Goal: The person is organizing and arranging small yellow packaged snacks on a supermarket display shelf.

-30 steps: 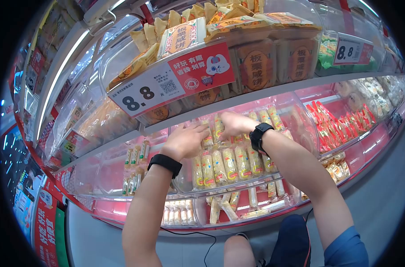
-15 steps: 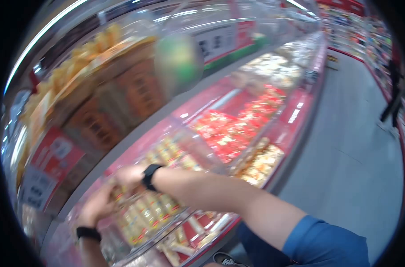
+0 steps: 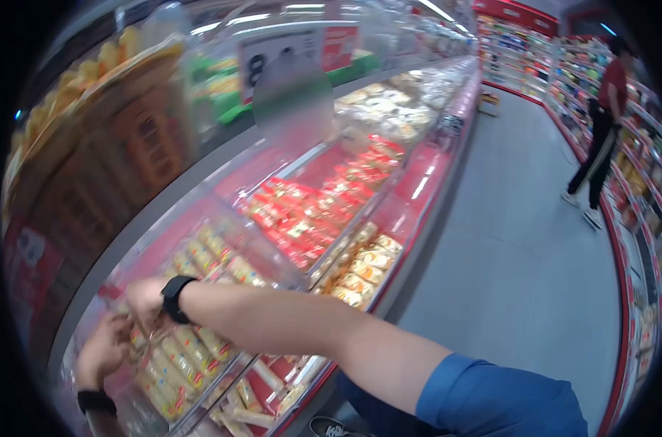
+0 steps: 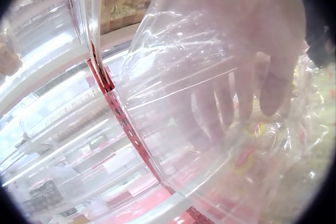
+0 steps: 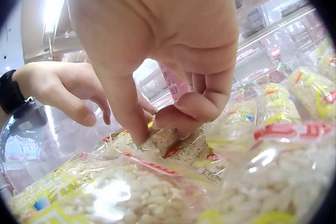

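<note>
In the right wrist view my right hand reaches down, thumb and curled fingers pinching the top of a puffed-rice bar in a clear wrapper. Other wrapped puffed-rice bars with red and yellow print lie around it. My left hand is close beside it, fingers loosely extended downward and nothing gripped. Through a clear plastic wall, the left wrist view shows its spread fingers over the bars. From the head view, both hands work at the bin's back left, above a neat row of bars.
Red-wrapped snacks fill the neighbouring bin, past a clear divider. A shelf edge with brown-packed goods overhangs the hands. Lower bins run along the front. Another person is in the aisle at right.
The head view has swung right, so the bin and both hands now appear lower left and the aisle with a person shows. My hands stay over the same bars.
</note>
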Motion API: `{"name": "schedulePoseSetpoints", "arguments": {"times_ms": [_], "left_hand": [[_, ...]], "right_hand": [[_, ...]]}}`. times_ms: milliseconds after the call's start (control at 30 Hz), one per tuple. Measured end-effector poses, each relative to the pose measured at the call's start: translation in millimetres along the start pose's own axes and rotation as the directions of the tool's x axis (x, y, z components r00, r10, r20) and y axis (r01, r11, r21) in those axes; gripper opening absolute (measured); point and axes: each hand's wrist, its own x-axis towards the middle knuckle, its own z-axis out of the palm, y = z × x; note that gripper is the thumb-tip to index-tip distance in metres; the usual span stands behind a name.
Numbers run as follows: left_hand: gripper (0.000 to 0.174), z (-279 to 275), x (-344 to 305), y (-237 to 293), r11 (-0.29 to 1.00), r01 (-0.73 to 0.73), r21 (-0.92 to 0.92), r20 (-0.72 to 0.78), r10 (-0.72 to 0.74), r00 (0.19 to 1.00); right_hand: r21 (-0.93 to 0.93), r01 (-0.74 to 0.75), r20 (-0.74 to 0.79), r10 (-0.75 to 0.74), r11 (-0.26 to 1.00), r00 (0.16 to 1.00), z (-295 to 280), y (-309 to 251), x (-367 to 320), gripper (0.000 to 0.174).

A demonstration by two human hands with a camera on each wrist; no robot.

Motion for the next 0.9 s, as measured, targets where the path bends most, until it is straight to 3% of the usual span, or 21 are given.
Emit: {"name": "schedulePoseSetpoints", "arguments": {"times_ms": [33, 67, 100, 133, 167, 200, 267, 367, 467, 600, 700, 800, 900], "left_hand": [[0.045, 1, 1, -1, 1.0, 0.025, 0.006, 0.02, -0.025, 0.999], [0.047, -9, 0, 14, 1.0, -0.014, 0.001, 0.107, 0.014, 0.994], [0.048, -9, -5, 10, 0.997, -0.074, -0.01, 0.057, 0.075, 0.996], [0.048, -8, -4, 12, 0.998, -0.004, -0.063, 0.076, 0.009, 0.997], [0.048, -13, -5, 22, 0.985, 0.074, -0.156, 0.14, -0.053, 0.989], [0.046, -1, 0, 1, 0.998, -0.062, 0.026, 0.035, 0.061, 0.997], [0.045, -5, 3, 5, 1.0, -0.003, 0.029, 0.045, 0.002, 0.999], [0.044, -7, 2, 14, 0.998, 0.055, 0.042, 0.057, -0.058, 0.997], [0.044, -13, 0, 21, 0.991, 0.124, 0.041, 0.106, -0.128, 0.986], [0.045, -13, 2, 20, 0.991, 0.128, 0.035, 0.128, -0.131, 0.983], [0.045, -10, 3, 16, 0.991, 0.127, 0.046, 0.137, -0.132, 0.982], [0.045, -11, 8, 16, 0.985, 0.158, 0.068, 0.166, -0.168, 0.972], [0.052, -13, 4, 20, 0.985, 0.156, 0.068, 0.136, -0.164, 0.977]], "right_hand": [[0.2, -0.057, 0.06, 0.046, 0.978, 0.997, 14, 11, 10, 0.019], [0.08, -0.131, 0.082, 0.124, 0.988, 0.989, -2, -7, -11, 0.016], [-0.003, -0.086, 0.127, 0.086, 0.996, 0.988, -12, -14, -19, 0.012], [0.21, -0.119, 0.164, 0.085, 0.97, 0.983, -10, -5, -18, 0.015], [0.184, -0.109, 0.156, 0.08, 0.977, 0.985, -20, -13, -26, 0.021], [0.188, -0.135, 0.166, 0.104, 0.973, 0.981, -27, -16, -31, 0.025], [0.336, -0.102, 0.131, 0.06, 0.936, 0.99, -33, -12, -33, 0.029], [0.446, -0.064, 0.078, 0.032, 0.893, 0.996, -36, -17, -43, 0.077], [0.381, -0.125, 0.129, 0.081, 0.916, 0.988, -44, -19, -43, 0.094], [0.395, -0.119, 0.137, 0.07, 0.911, 0.988, -56, -35, -53, 0.092], [0.307, -0.105, 0.144, 0.063, 0.946, 0.988, -42, -27, -43, 0.09], [0.332, -0.17, 0.182, 0.114, 0.928, 0.977, -36, -22, -36, 0.088], [0.292, -0.124, 0.166, 0.078, 0.948, 0.983, -37, -24, -36, 0.056]]}}
